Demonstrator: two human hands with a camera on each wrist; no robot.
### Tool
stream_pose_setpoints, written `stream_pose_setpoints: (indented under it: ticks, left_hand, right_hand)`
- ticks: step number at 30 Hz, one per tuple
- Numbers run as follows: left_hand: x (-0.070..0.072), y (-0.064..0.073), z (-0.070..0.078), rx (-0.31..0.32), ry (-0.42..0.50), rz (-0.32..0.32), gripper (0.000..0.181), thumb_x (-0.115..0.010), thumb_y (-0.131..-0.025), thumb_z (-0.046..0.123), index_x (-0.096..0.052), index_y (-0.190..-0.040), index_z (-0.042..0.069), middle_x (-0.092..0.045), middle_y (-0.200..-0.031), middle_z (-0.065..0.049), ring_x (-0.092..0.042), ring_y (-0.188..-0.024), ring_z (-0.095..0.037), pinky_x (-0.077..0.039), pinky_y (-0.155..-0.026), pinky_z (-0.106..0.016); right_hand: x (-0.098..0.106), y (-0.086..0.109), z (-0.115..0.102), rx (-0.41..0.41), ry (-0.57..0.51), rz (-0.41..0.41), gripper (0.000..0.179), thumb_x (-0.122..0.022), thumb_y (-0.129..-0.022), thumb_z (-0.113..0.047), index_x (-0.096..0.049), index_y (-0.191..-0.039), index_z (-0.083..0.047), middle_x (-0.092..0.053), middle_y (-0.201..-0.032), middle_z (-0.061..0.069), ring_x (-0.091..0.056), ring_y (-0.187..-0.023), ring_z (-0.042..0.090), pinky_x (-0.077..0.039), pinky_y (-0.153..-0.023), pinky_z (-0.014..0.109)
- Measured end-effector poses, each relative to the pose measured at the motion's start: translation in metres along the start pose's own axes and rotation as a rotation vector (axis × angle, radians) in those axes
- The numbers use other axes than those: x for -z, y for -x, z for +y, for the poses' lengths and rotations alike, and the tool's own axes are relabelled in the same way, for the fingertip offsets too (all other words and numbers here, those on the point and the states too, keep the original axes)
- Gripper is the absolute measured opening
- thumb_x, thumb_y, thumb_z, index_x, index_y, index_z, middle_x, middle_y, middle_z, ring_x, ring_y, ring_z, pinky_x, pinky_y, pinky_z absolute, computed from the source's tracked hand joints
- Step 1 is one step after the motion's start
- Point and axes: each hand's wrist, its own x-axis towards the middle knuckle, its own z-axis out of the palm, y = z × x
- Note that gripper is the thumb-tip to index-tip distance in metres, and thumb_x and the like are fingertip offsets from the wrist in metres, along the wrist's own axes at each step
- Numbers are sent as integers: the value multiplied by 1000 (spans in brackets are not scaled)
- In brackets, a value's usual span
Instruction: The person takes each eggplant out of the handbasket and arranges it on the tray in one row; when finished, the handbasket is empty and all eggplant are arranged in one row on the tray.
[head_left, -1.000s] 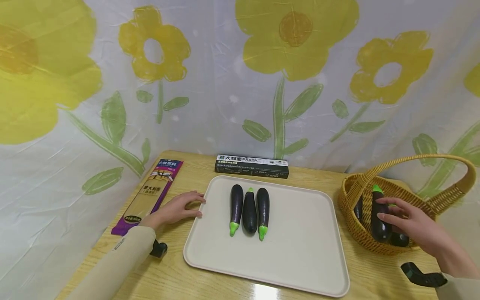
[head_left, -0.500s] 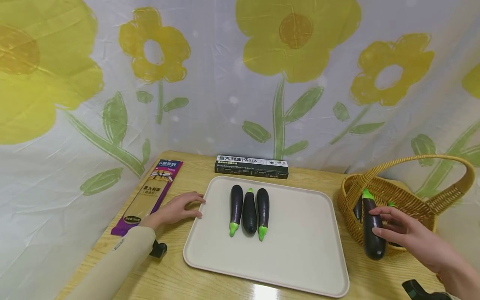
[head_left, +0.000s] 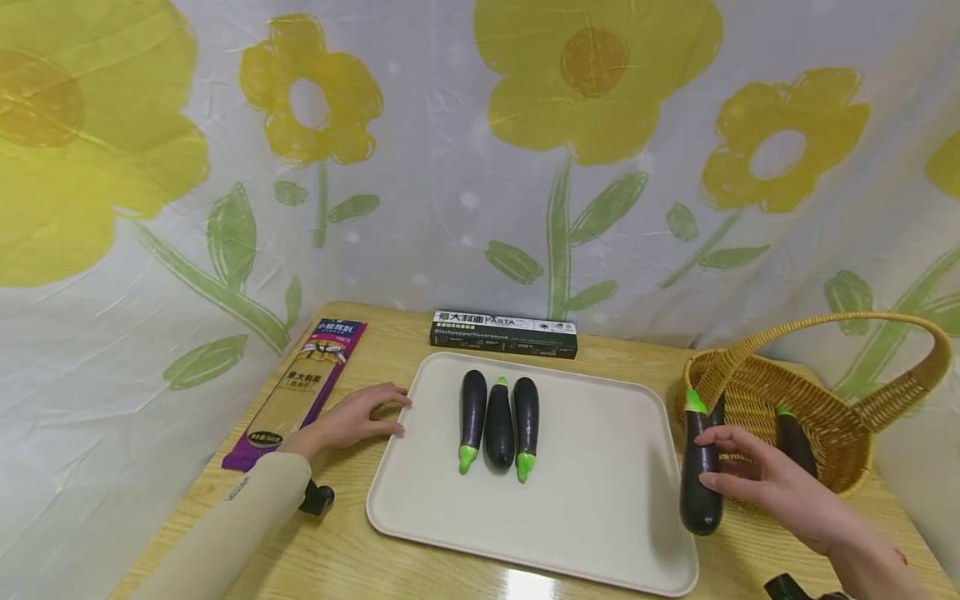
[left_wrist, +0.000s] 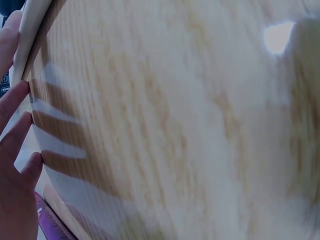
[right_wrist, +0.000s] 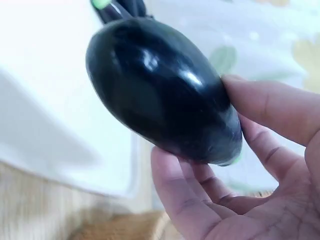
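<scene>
A white curtain (head_left: 427, 225) with yellow flowers fills the upper part of the head view. Below it spreads a wooden table (head_left: 330, 554), with a pale tray (head_left: 592, 492) across the lower middle. A wicker basket (head_left: 753, 404) stands at right, dark eggplants inside. At left lies a purple-edged pasta packet (head_left: 300, 387). The right hand (head_left: 780, 483), lower right, pinches an eggplant (head_left: 701, 492) between thumb and fingers. A black pasta box (head_left: 502, 337) sits behind the tray. The left hand (head_left: 360, 421), left of centre, has its fingers spread, fingertips at the tray's left rim. The pinched eggplant hangs over the tray's right edge, green cap upward; three more eggplants (head_left: 499, 425) lie side by side mid-tray.
</scene>
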Motion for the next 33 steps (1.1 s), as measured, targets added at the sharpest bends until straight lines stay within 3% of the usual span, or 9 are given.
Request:
stream_pose_setpoints:
  ticks: [2,6,11,21,28,33]
  left_hand:
    - [0,0,0,4,0,-3,47,-70,-89,41,-63,-128,15,-51,-142,-15,-35,-138,-41,-25,-113,-59]
    - [0,0,1,9,0,-8,47,-70,-89,40,-63,-128,14,-51,-143,-15,-34,-139,-41,-25,-113,-59]
    - [1,0,2,12,3,-6,46,-71,-89,39,-63,-128,14,-51,-143,-16,-34,-139,-42,-25,-113,-59]
    - [1,0,1,-1,7,-4,47,-71,-89,39,-63,-128,13,-51,-142,-16,-35,-138,-42,-25,-113,-60]
    - [1,-1,0,-4,6,-4,47,-71,-89,40,-63,-127,14,-51,-142,-16,-35,-138,-41,-25,-113,-59]
    - [1,0,1,0,7,-4,47,-71,-89,40,-63,-128,14,-51,-142,-16,-35,-138,-42,-25,-113,-60]
  right_hand:
    - [-8,-7,-3,8,-1,-35,45,-60,-98,-18,-43,-137,-1,-43,-137,26,-48,-124,49,-54,-83,30]
    - [-26,-25,-6,13,0,-82,48,-63,-97,-20,-47,-138,-2,-42,-140,28,-51,-123,45,-52,-85,32]
    - [-51,-55,-8,6,26,-96,44,-68,-93,-21,-54,-133,-4,-45,-137,29,-59,-113,37,-52,-86,40]
    - [-96,-109,-7,-1,-22,-89,40,-69,-91,-13,-58,-128,-3,-54,-122,22,-60,-107,33,-56,-83,39]
    - [-111,-138,-8,-18,-47,-29,41,-69,-90,-8,-58,-128,0,-54,-118,22,-59,-107,31,-56,-84,40]
    - [-114,-149,-6,-36,-91,-41,41,-67,-91,-5,-56,-129,2,-52,-121,24,-59,-103,27,-56,-85,41]
